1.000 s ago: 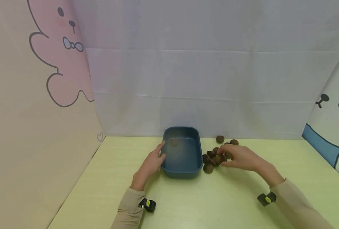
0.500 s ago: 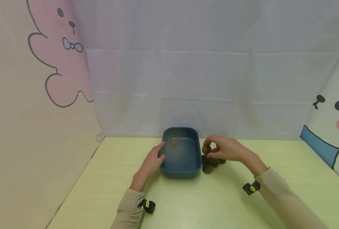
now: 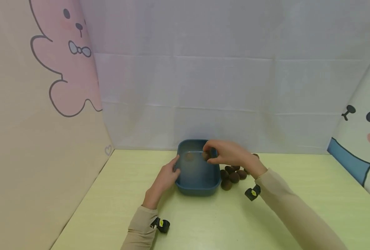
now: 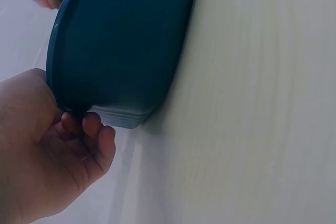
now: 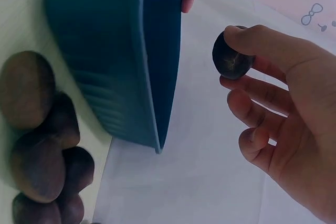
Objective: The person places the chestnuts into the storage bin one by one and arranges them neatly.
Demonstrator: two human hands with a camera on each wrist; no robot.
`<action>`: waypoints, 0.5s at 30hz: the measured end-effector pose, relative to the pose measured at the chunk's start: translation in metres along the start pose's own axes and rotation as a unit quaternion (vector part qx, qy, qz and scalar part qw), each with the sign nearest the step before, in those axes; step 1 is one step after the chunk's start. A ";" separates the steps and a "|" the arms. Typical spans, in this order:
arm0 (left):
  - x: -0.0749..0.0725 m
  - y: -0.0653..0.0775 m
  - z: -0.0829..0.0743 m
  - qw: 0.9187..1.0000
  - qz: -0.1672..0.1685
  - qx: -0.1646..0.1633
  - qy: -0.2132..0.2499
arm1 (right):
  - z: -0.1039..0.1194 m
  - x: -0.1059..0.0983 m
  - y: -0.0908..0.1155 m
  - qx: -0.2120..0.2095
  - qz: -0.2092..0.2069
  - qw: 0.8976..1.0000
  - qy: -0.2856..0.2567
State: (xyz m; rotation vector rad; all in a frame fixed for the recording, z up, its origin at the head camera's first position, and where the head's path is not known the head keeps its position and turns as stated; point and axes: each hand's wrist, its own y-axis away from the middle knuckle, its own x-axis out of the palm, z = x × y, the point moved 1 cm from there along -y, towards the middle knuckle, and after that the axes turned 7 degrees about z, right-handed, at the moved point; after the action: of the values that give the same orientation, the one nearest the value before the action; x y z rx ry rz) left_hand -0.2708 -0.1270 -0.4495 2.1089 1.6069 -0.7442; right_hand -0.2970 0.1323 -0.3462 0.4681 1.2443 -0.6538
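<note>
My left hand (image 3: 166,176) holds the left rim of a dark blue plastic bin (image 3: 197,191), with curled fingers against its outer side in the left wrist view. My right hand (image 3: 227,152) is over the bin's right side and pinches a chestnut (image 5: 232,55) between thumb and fingers. The held chestnut is dark and round, with a pale star-like mark. Inside the bin a faint brown round shape (image 3: 189,156) shows near the far left; it looks like another chestnut. Several brown chestnuts (image 3: 234,177) lie heaped on the table, just right of the bin.
The pale yellow table (image 3: 203,222) runs back to a white cloth wall (image 3: 222,86). At the left stands a wall panel with a pink cartoon bear (image 3: 75,76); at the right, one with a white cartoon animal (image 3: 363,139). Part of the heap is behind my right wrist.
My right hand has moved left from the chestnut heap to over the bin, carrying one chestnut picked from there. The left hand and the bin have stayed in place.
</note>
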 end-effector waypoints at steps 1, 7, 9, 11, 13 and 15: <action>0.000 0.000 0.000 1.000 -0.002 0.001 -0.001 | 0.001 0.000 -0.005 -0.004 0.000 1.000 0.004; 0.001 -0.001 0.001 1.000 -0.011 0.002 -0.003 | 0.008 0.001 -0.029 -0.014 0.013 0.999 0.028; 0.001 -0.002 0.001 1.000 -0.013 0.001 -0.003 | 0.009 0.003 -0.037 -0.013 0.019 0.999 0.033; 0.001 -0.002 0.002 1.000 -0.016 0.005 -0.006 | 0.009 0.004 -0.044 -0.012 0.026 0.999 0.036; 0.002 -0.003 0.002 1.000 -0.017 0.007 -0.008 | 0.009 0.006 -0.050 -0.010 0.033 0.999 0.038; 0.001 -0.003 0.003 1.000 -0.018 0.008 -0.009 | 0.010 0.007 -0.057 -0.011 0.039 0.998 0.039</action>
State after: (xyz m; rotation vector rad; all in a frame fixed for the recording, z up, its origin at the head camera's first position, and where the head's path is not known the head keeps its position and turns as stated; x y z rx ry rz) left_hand -0.2737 -0.1269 -0.4525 2.0839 1.6393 -0.7875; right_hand -0.3274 0.0830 -0.3495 0.5248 1.2986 -0.5608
